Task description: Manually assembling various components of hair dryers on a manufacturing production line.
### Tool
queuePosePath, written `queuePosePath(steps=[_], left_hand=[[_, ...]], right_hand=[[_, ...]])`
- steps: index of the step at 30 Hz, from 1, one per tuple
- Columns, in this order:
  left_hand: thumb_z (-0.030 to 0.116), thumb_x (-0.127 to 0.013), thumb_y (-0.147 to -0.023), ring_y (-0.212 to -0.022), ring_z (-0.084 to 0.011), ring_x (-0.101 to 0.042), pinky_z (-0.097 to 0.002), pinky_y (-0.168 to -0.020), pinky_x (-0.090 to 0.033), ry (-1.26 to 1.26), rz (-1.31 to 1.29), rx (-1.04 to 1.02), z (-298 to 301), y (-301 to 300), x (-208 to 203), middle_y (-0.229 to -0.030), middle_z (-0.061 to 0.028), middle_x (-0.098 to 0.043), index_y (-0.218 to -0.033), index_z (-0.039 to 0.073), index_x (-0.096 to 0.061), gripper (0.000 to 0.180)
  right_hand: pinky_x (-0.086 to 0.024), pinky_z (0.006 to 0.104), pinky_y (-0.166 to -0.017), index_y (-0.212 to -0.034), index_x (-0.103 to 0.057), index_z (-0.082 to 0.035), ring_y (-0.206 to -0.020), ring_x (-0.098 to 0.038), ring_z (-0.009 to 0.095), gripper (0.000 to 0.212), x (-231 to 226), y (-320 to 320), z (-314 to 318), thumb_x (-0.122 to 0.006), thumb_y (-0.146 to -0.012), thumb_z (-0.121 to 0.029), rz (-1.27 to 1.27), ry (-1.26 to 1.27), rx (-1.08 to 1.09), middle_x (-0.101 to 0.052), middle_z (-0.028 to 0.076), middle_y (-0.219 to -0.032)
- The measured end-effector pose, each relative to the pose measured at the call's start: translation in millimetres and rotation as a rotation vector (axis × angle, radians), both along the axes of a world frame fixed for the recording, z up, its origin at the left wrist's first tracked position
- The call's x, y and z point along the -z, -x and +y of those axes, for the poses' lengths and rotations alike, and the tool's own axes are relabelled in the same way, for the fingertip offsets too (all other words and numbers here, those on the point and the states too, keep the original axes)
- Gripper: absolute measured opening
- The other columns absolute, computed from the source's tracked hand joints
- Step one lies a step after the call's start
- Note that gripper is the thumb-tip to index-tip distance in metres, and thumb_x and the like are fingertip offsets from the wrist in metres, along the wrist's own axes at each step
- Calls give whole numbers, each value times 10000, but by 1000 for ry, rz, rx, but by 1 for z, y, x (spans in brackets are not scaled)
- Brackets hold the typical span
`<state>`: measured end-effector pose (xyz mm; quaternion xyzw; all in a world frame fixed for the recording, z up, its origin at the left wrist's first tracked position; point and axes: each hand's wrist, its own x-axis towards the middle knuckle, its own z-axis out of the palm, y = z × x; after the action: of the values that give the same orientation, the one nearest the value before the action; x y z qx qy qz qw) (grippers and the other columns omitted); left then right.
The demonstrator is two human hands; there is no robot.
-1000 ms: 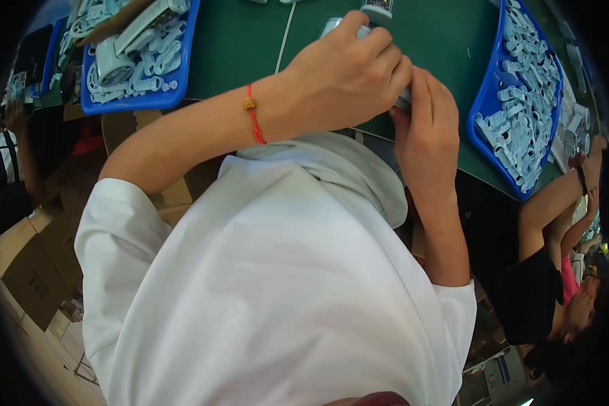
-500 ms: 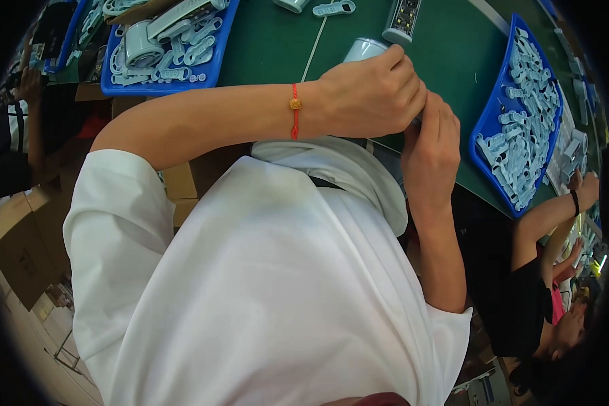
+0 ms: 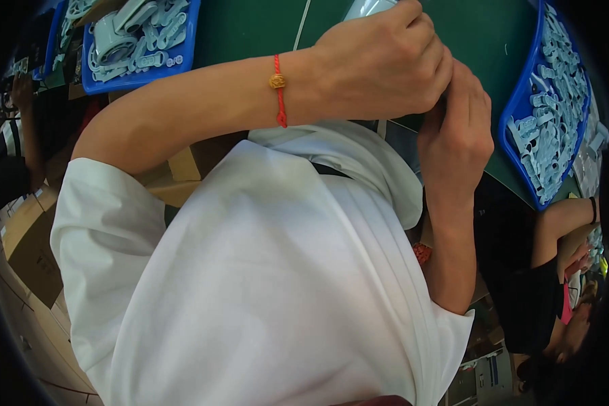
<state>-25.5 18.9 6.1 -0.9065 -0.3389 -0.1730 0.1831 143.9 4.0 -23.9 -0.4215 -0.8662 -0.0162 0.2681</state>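
My left hand [image 3: 392, 64], with a red cord bracelet [image 3: 278, 91] and a gold-coloured bead at its wrist, is closed, knuckles up. Its fingertips meet those of my right hand [image 3: 459, 125] near the table's edge. The right hand's fingers are bent and pressed together. Whatever sits between the two hands is hidden by the fingers. Just beyond my left hand lies a glossy pale, rounded casing [image 3: 370, 8], cut off by the upper edge of the view.
On the green tabletop [image 3: 243, 34], a blue tray [image 3: 132, 80] at left holds pale plastic parts. Another blue tray [image 3: 506, 125] at right is heaped with small pale parts. A person in dark clothing [image 3: 521, 271] sits at far right. Cardboard boxes [image 3: 34, 243] stand at left.
The view has shifted, so the table things sit higher in it; the strip with a circuit board and a loose pale part are out of sight. My hands stay together, slightly further right.
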Motion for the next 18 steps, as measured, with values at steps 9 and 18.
queuePosePath(steps=[9, 18], left_hand=[[207, -643, -682, -950, -229, -544, -359, -900, -400, 170, -36, -44, -11, 2, 35, -926, -97, -585, -1004, -20, -587, 398], [108, -676, -762, -1048, -199, -438, -352, -917, -379, 540, -1702, -275, -57, -25, 29, -1175, -132, -453, -1200, 28, -391, 529]], right_hand=[[-436, 383, -698, -1121, -541, -28, -850, -561, 332, 546, -5, -4, 5, -738, -623, -132, -4, 152, -101, -590, 139, -1017], [-455, 288, -728, -1084, -519, 25, -810, -568, 198, 500, -33, -13, -10, -738, -667, -145, 444, 746, 111, -587, 111, -913]])
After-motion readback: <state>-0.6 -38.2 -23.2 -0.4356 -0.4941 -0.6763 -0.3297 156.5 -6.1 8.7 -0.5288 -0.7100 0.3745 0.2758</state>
